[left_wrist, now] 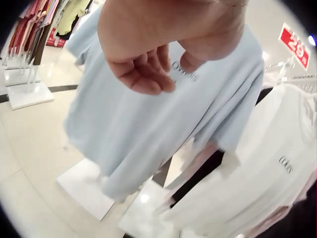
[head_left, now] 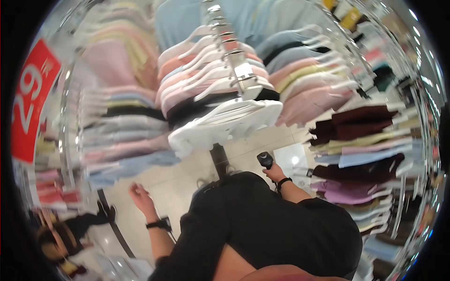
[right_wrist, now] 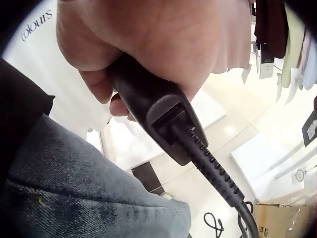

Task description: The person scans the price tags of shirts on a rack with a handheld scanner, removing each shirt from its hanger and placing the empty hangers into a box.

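My right hand [head_left: 275,173] grips the handle of a black corded barcode scanner [head_left: 265,160], held low by my right side. In the right wrist view, fingers curl round the scanner body [right_wrist: 158,109] and its ribbed cable [right_wrist: 213,171] leaves the handle's end. My left hand [head_left: 143,201] hangs free at the left, holding nothing, its fingers loosely bent. From the left wrist, a light blue T-shirt [left_wrist: 133,119] with small lettering hangs just beyond that hand [left_wrist: 168,34]. A white T-shirt [head_left: 225,124] faces me at the front of the middle rail.
Racks of pastel shirts stand left and right of the middle rail [head_left: 234,61]. Dark and pale garments [head_left: 361,122] hang at the right. A red price sign [head_left: 35,103] is at far left, above another person [head_left: 70,234]. A cardboard box [right_wrist: 277,220] sits on the floor.
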`<state>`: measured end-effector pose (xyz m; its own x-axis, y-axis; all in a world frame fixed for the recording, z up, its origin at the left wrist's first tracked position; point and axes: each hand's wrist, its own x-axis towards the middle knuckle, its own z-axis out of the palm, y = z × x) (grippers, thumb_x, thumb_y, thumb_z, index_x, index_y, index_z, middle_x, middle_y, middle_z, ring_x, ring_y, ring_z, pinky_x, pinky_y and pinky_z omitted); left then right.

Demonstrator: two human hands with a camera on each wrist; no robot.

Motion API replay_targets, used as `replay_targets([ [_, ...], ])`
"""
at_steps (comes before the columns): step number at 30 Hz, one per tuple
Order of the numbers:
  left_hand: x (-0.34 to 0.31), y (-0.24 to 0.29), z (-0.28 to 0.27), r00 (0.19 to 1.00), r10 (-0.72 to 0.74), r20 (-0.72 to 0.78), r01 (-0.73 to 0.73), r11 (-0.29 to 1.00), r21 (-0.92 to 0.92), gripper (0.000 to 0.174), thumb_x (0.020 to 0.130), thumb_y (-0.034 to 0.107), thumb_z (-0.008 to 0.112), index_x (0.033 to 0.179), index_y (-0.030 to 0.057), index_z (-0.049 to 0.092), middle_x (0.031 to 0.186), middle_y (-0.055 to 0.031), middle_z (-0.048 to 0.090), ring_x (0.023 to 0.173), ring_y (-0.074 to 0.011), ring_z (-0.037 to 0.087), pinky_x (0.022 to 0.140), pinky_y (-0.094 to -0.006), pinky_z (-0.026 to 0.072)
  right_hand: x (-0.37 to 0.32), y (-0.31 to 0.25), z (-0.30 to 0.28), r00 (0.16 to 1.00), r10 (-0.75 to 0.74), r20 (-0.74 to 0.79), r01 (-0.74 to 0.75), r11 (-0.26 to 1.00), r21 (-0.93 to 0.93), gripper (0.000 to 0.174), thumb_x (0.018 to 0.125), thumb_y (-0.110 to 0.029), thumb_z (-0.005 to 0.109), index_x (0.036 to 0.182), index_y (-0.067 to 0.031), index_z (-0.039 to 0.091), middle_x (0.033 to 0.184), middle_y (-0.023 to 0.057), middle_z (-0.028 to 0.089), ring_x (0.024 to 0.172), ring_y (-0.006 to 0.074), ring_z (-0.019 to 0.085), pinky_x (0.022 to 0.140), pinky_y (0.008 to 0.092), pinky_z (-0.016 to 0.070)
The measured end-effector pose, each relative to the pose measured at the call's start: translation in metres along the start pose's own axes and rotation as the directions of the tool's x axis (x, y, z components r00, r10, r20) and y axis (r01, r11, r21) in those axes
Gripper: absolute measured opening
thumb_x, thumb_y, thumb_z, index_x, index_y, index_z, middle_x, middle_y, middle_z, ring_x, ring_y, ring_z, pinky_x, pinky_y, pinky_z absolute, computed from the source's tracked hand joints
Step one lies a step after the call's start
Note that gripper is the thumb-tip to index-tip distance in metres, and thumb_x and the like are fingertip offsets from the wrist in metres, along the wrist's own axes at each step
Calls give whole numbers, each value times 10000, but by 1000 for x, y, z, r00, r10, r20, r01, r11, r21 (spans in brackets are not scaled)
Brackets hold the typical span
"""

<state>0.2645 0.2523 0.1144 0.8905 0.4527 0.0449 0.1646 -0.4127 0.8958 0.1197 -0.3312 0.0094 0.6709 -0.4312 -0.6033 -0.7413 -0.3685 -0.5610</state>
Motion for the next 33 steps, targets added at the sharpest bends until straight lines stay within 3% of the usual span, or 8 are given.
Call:
replay_targets([
  [6,-30,-125,9,732,-268,627,88,949,303,271,1004,259,640,1095,8,685,914,-120,728,666,-207,716,629,-331,556,-57,10,18,976,218,-8,-214,962,168,322,816,-240,749,920,53,666,741,136,733,651,202,749,607,329,594],
  [10,-25,-163,16,544,-466,697,185,878,442,301,987,248,645,1104,-28,677,924,-141,736,710,-218,722,652,-329,579,-89,32,28,935,353,-29,-321,879,351,262,836,-141,734,995,50,650,810,141,728,654,214,737,575,328,581],
  [18,-7,-198,22,432,-531,729,38,818,573,374,945,304,660,1095,-37,692,908,-145,751,730,-231,726,685,-341,587,-160,73,49,881,439,-178,-379,879,290,359,786,-205,752,1035,44,686,794,146,731,657,223,727,639,366,576],
  [24,-22,-152,56,516,-360,777,4,908,418,314,975,276,659,1086,-15,704,940,-134,751,776,-211,724,697,-344,578,-144,149,61,867,385,-317,-387,920,60,356,773,-231,758,999,38,699,783,188,720,730,308,736,727,423,571],
  [27,-43,-104,84,545,-265,796,-38,940,339,282,983,253,661,1092,-3,708,939,-120,748,783,-199,716,724,-330,569,-125,140,30,867,465,-180,-451,885,112,511,777,-310,753,1193,-17,704,1168,269,709,1144,440,653,982,480,534],
  [30,-64,-16,120,506,-109,856,-104,977,185,252,961,216,690,1104,9,710,937,-96,739,803,-191,700,767,-317,557,-90,153,0,919,342,-196,-314,936,161,506,781,-306,748,1189,-11,701,1152,269,714,1124,438,665,976,476,536],
  [31,-72,25,130,466,-52,883,-121,985,122,240,948,200,705,1101,15,712,962,-91,736,828,-192,695,785,-320,553,-74,165,-4,921,228,-317,-197,972,125,446,789,-285,760,1097,27,676,805,196,730,740,328,735,738,428,574],
  [33,-99,139,141,315,207,926,-110,977,-181,224,918,173,746,1085,26,717,1048,-99,721,921,-215,677,828,-343,544,-53,179,-23,909,202,-365,-152,975,160,442,795,-296,759,1095,19,678,806,196,731,737,317,740,717,425,584],
])
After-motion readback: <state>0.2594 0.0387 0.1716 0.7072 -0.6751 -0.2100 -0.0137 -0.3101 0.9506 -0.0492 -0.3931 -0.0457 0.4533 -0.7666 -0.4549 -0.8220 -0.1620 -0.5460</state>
